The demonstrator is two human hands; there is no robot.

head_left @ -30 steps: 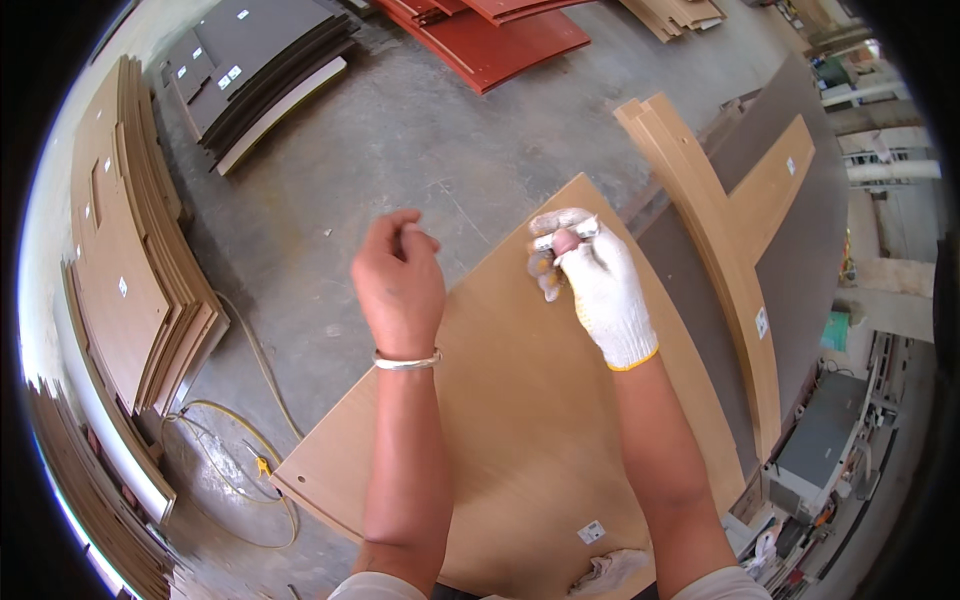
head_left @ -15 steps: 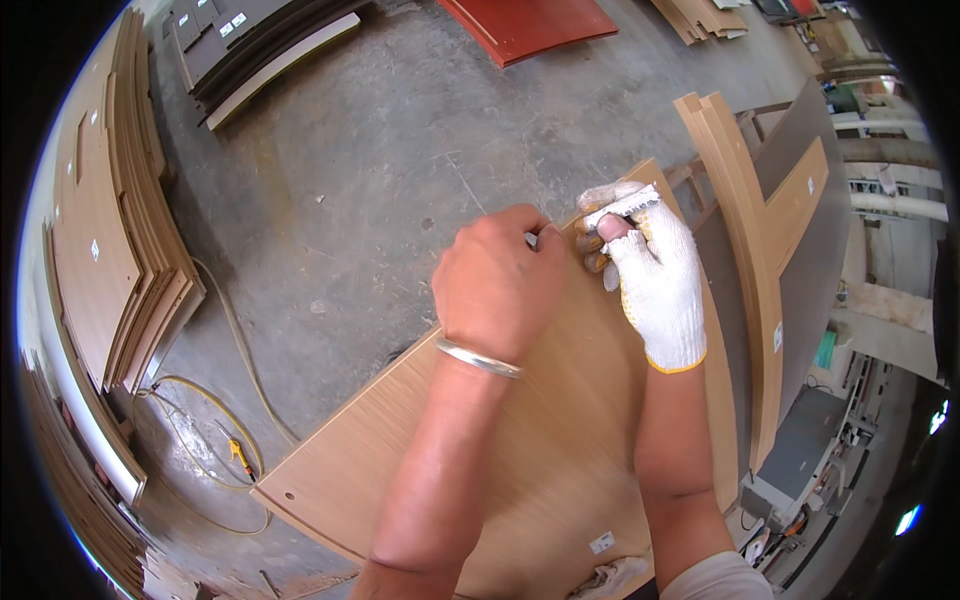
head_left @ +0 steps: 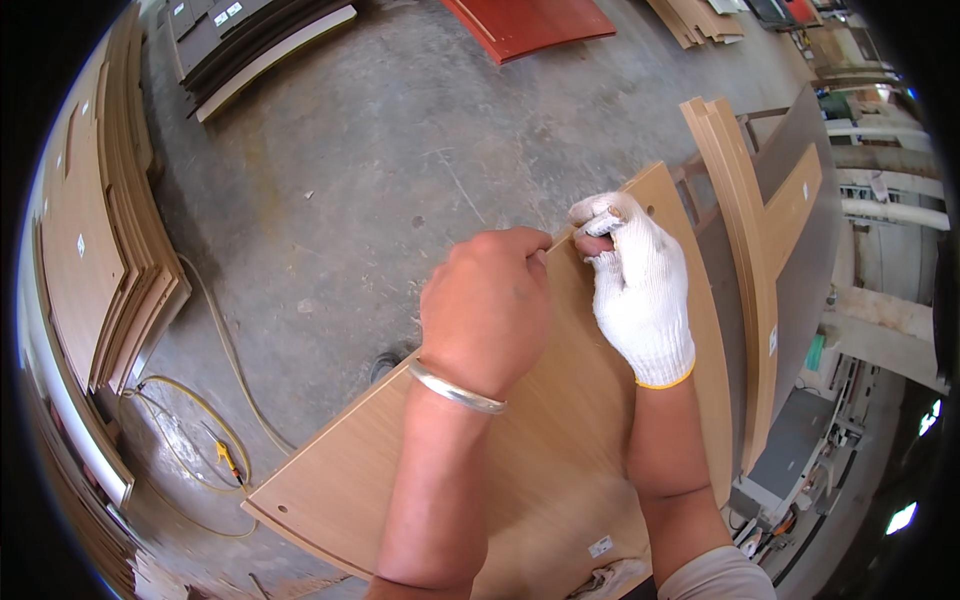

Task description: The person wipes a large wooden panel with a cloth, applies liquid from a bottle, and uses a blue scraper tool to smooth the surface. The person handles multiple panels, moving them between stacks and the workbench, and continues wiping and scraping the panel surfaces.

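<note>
Over the left edge of a broad wood-toned panel (head_left: pixel 560 440), the left hand (head_left: pixel 485 310), bare, is bent with its fingers folded inward and its fingertips close to that edge; its back hides whether it holds anything. A silver bangle (head_left: pixel 457 388) circles its wrist. Just beside it, above the panel's far corner, the right hand (head_left: pixel 640 290) wears a white knitted glove with a yellow cuff, the thumb tip bare; thumb and bent fingers close around a small pale piece (head_left: pixel 603 223), too blurred to name. The panel spreads beneath both forearms, with a round hole near its left corner, a white label (head_left: pixel 600 546) towards the lower edge and a crumpled whitish cloth (head_left: pixel 607 580) below that. To the right, light curved strips (head_left: pixel 745 290) rest on a dark panel (head_left: pixel 810 260). On the floor at left lie a looped hose (head_left: pixel 215 330) and a yellow-handled tool (head_left: pixel 226 458), near a stack of wood-toned boards (head_left: pixel 80 230); farther off are dark boards (head_left: pixel 240 45) and a red board (head_left: pixel 535 25)
</note>
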